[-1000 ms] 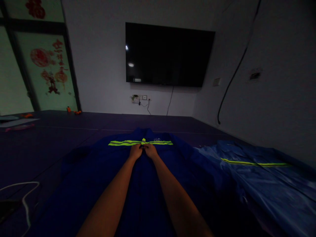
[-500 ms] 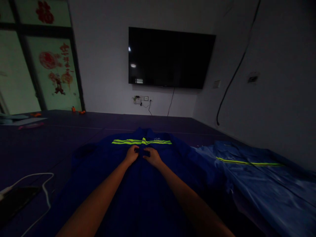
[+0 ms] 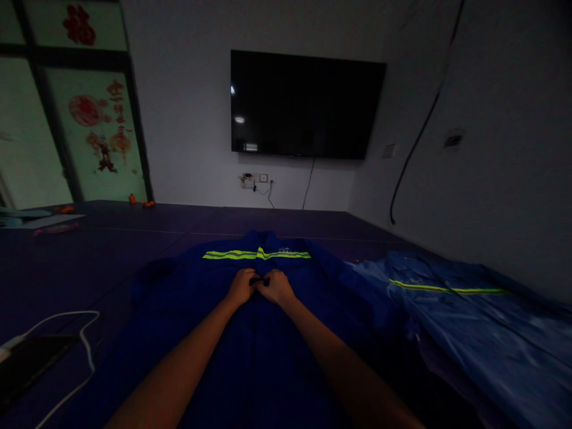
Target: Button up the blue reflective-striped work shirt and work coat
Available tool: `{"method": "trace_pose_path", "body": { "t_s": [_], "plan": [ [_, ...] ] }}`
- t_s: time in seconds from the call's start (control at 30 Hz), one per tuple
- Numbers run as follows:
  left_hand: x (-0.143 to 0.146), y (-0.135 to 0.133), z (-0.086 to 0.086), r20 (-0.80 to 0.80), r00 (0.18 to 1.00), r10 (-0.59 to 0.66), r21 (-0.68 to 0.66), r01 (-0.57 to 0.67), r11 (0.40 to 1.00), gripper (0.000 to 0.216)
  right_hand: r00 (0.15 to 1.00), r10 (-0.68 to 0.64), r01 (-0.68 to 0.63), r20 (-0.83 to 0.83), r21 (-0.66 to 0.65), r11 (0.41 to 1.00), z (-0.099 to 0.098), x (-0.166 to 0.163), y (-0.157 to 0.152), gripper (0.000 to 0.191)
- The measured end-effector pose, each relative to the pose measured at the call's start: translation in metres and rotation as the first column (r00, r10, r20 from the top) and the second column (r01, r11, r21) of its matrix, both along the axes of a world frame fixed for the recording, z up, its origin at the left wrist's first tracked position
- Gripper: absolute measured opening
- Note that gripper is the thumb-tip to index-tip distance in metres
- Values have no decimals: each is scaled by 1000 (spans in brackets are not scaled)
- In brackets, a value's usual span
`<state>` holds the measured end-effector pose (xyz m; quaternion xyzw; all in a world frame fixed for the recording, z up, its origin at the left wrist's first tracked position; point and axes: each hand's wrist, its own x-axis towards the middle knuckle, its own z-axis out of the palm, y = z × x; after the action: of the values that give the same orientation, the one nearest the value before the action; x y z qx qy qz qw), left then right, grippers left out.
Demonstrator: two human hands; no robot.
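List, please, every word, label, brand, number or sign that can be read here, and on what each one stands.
"福": red character on the upper glass pane.
Column of red characters on the glass door: too blurred to read surely.
White print on the chest of the dark blue garment: too small to read.
No brand is readable on the television.

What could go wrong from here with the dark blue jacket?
The left hand and right hand meet at the front of the dark blue jacket, but dim light hides their exact grip, so it might slip. The lighter blue garment lies close beside one sleeve; pulling could drag it. The loose white cable near the other side might snag.
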<state>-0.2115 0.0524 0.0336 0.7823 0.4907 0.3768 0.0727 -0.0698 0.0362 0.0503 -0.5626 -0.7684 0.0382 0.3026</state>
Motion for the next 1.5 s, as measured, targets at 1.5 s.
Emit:
{"method": "trace_pose_path", "body": {
  "t_s": [1.5],
  "plan": [
    [5, -12, 10, 156, 986, 60, -63, -51, 997, 18, 951, 175, -195, -256, -55, 979, -17, 9, 23, 11]
  ]
}}
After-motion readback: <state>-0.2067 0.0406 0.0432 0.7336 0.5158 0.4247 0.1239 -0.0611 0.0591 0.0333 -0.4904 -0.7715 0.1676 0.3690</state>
